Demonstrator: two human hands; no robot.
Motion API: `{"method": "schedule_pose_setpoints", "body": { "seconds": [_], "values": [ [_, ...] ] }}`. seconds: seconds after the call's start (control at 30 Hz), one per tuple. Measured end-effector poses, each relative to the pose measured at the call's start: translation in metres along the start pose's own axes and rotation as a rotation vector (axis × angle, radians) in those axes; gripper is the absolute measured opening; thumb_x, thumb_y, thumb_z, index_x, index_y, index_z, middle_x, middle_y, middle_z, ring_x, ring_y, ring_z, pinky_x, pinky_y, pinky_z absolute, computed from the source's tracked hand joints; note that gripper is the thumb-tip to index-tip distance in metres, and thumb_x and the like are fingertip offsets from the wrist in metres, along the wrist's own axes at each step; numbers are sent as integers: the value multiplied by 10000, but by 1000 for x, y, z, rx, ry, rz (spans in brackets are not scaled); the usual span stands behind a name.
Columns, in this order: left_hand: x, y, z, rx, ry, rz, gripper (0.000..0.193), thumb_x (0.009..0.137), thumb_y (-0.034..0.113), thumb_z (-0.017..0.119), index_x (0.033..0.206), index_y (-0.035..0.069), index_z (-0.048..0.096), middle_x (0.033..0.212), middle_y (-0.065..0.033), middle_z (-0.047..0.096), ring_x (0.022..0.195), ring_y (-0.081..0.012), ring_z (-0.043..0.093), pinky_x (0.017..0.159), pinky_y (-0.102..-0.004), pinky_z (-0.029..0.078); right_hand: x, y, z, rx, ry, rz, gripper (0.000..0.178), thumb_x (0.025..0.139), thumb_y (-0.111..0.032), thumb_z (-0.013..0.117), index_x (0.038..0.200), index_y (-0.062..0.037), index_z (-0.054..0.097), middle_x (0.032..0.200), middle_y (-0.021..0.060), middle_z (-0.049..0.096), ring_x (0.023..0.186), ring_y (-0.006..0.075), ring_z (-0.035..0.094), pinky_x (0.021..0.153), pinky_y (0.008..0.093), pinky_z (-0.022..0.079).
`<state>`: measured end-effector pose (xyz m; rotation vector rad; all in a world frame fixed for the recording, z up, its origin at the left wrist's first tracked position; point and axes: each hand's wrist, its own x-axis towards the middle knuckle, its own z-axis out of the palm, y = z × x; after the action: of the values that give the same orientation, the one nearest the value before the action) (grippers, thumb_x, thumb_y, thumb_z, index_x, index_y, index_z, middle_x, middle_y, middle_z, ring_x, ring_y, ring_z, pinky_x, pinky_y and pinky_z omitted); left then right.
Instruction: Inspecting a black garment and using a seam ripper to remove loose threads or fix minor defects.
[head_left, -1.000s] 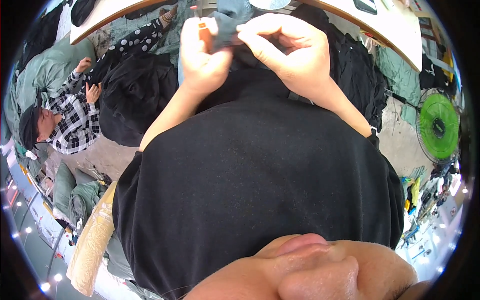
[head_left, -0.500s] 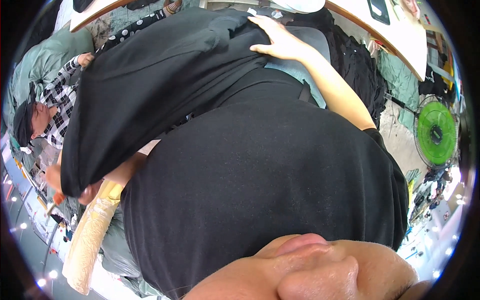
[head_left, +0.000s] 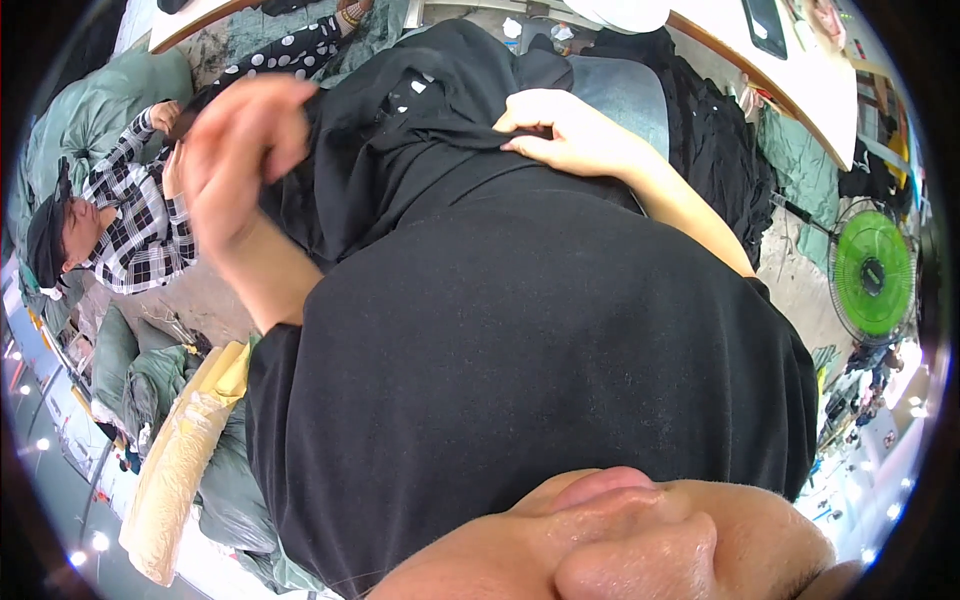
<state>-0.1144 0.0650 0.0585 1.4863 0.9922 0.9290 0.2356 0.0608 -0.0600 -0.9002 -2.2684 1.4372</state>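
A black cloth garment [head_left: 440, 110] lies bunched in dark folds across my lap. My right hand [head_left: 565, 130] is closed on its upper edge, with thumb and fingers pinching a fold. Raised at the left, my left hand [head_left: 245, 150] is smeared by motion, near the garment's left side. Its fingers look bent, but whether they hold anything cannot be made out.
On the left sits another person in a checked shirt [head_left: 130, 200] and dark cap. A cream fabric roll [head_left: 185, 470] stands below, near green bundles [head_left: 240, 505]. White tables [head_left: 810, 90], dark cloth [head_left: 720, 140] and a green fan [head_left: 873, 270] occupy the right.
My left hand has swung up from the lower left and let go of the garment's end. The garment has dropped from a stretched sheet into folds; my right hand has closed on it.
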Motion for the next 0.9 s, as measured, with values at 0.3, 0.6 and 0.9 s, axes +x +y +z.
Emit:
{"method": "schedule_pose_setpoints", "body": {
  "seconds": [0.3, 0.6, 0.9],
  "values": [
    [91, -141, 154, 494, -118, -74, 774, 797, 526, 845, 1344, 15, 647, 1086, -125, 732, 980, -213, 681, 896, -332, 533, -9, -59, 5, 90, -101, -266, 227, 895, -71, 720, 1120, -65, 749, 898, 68, 629, 848, 264, 614, 854, 381, 501],
    [74, -138, 126, -98, -142, -416, 251, 907, 256, 789, 845, 58, 648, 707, 63, 527, 580, -60, 469, 540, -251, 396, -43, -32, -56, 16, 226, -128, 128, 898, -50, 609, 964, -30, 717, 921, 79, 720, 937, 213, 688, 891, 332, 534],
    [52, -64, 106, -538, 337, -359, 166, 990, 184, 701, 878, 119, 598, 666, 101, 487, 455, 5, 363, 409, -188, 273, -36, -9, -39, 118, 300, 207, 472, 964, -166, 693, 1419, -102, 583, 1297, 55, 618, 1095, 123, 588, 962, 280, 497]
  ]
}}
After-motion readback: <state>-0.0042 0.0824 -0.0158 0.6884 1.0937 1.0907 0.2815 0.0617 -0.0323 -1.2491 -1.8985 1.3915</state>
